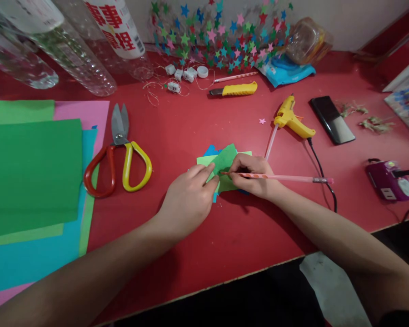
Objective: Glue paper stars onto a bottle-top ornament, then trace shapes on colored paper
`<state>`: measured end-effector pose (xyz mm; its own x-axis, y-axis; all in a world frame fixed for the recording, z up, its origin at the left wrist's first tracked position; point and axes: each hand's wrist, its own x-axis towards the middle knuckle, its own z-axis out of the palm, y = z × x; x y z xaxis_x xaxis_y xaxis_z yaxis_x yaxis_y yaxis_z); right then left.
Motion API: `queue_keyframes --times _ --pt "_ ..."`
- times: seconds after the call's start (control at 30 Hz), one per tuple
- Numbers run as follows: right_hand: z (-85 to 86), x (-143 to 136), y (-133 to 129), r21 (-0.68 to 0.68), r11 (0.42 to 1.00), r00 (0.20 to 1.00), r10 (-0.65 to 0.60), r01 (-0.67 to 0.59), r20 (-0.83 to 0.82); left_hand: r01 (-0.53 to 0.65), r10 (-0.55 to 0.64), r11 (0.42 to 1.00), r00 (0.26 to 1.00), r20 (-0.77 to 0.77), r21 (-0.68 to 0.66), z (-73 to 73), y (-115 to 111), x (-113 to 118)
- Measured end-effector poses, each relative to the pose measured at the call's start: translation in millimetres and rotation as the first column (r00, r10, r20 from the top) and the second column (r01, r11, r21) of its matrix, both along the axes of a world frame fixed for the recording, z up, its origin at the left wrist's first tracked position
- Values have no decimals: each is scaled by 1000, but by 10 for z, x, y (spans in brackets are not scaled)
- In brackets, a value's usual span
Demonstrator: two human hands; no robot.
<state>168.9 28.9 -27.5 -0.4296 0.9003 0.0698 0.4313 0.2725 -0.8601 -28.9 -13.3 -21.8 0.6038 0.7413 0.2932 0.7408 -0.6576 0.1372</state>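
My right hand (254, 175) is closed around a pink patterned pencil (286, 178). The pencil's tip meets a small dark green piece of paper (226, 156), and its eraser end points right. On the left side of that piece, my left hand (192, 195) holds it down with index finger and thumb. Under it lie light green paper (245, 154) and blue paper (210, 151), partly covered by my hands. The exact mark at the pencil tip is too small to make out.
Scissors (120, 136) lie left, beside stacked coloured sheets (34, 168). Behind are a yellow utility knife (239, 89), bottles (78, 59) and a string of small lights (179, 75). To the right are a glue gun (291, 119), a phone (332, 120) and a purple power adapter (386, 179).
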Motion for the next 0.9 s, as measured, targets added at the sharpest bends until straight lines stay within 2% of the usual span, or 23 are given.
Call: queue_keyframes --times 0.2,0.37,0.47,0.53,0.57,0.6,0.67,0.73,0.8,0.9 --pt "-10 10 8 23 998 998 59 -59 -9 -9 9 1000 1000 15 7 2 -2 4" --pt "13 -12 -3 10 999 998 53 -53 -33 1 -1 1000 1000 7 5 -18 3 2" --pt "31 -17 3 -32 994 990 -111 108 -85 17 -17 1000 1000 -9 -5 -28 9 -3" --pt "35 2 34 30 973 969 -225 229 -102 33 -32 999 999 -15 13 -36 11 -4" --pt "33 18 58 96 965 968 -235 243 -88 36 -36 999 999 -17 26 -41 10 -2" --pt "29 37 84 177 960 976 -209 215 -53 37 -36 999 999 -19 39 -47 7 0" --pt "12 75 135 342 937 993 -98 69 68 31 -29 998 999 -35 52 -58 -6 10" --pt "-11 105 165 463 881 977 -8 -94 214 19 -16 999 998 -67 48 -66 -25 22" --pt "-32 124 170 517 828 939 33 -217 342 0 5 998 995 -96 55 -65 -40 34" --pt "-38 143 162 523 794 887 44 -310 459 -33 40 996 995 -88 82 -58 -34 40"
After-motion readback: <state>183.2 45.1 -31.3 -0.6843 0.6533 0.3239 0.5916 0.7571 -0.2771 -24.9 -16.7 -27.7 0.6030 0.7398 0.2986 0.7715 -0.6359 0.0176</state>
